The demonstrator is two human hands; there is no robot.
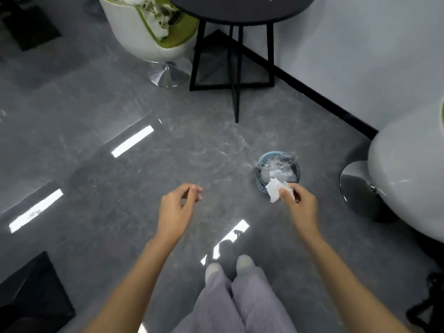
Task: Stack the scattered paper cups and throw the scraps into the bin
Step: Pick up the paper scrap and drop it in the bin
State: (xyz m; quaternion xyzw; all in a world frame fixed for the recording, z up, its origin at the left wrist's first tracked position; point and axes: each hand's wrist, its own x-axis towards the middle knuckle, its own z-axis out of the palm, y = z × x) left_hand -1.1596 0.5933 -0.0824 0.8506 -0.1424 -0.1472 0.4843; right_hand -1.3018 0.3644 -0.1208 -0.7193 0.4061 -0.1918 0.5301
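Note:
A small blue bin [263,159] lined with a clear plastic bag stands on the grey floor, right of centre. White scraps lie inside it. My right hand [300,205] pinches a crumpled white paper scrap [274,191] just over the bin's near rim. My left hand [177,207] hovers empty above the floor to the left, its fingers loosely curled and apart. No paper cups are in view.
A round dark table [240,10] on black legs stands at the back. A white and green swivel chair [144,32] is left of it, another white chair [408,169] at the right. My legs and shoes [240,265] are below. A white wall runs along the right.

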